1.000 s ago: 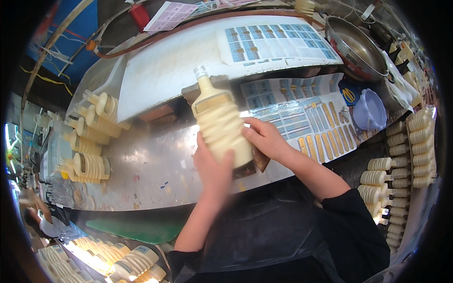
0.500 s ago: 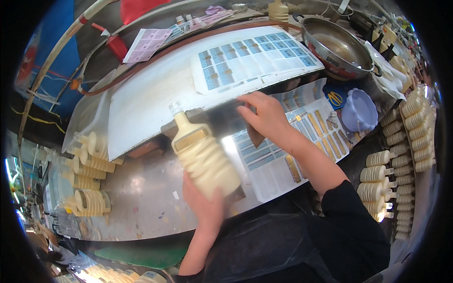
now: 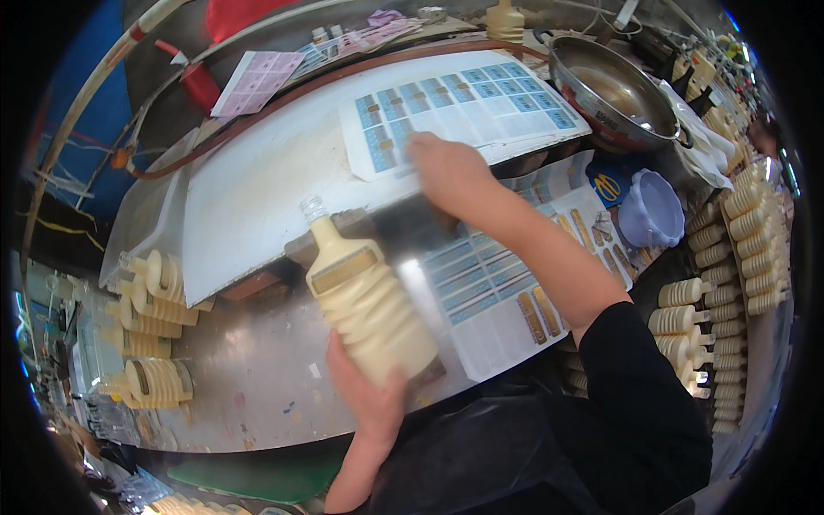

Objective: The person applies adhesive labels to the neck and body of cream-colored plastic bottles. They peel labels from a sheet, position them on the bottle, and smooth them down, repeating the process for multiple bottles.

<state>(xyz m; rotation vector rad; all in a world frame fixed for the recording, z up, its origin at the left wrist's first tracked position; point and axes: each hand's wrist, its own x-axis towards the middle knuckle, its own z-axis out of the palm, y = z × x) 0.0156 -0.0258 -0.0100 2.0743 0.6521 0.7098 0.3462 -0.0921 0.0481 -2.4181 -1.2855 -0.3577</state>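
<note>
A cream-coloured bottle (image 3: 373, 313) with a wavy ribbed body, a clear neck and a gold-brown label panel lies tilted over the metal bench. My left hand (image 3: 371, 396) is closed round its base end. My right hand (image 3: 455, 178) reaches over the front edge of the white board, its curled fingers at a sheet of pale blue labels (image 3: 489, 120). Those fingertips are blurred, and anything they hold is hidden. Under my right forearm lies a second label sheet (image 3: 485, 339) with blue and gold strips.
A lilac bucket (image 3: 651, 210) and a large metal pan (image 3: 614, 90) stand to the right. Cream bottles (image 3: 159, 384) are stacked at the left, with more rows (image 3: 760, 232) at the far right. Pink sheets (image 3: 257, 81) lie at the back.
My right hand has moved up and left, from above the lower label sheet to the sheet on the white board. My left hand still holds the bottle in much the same place.
</note>
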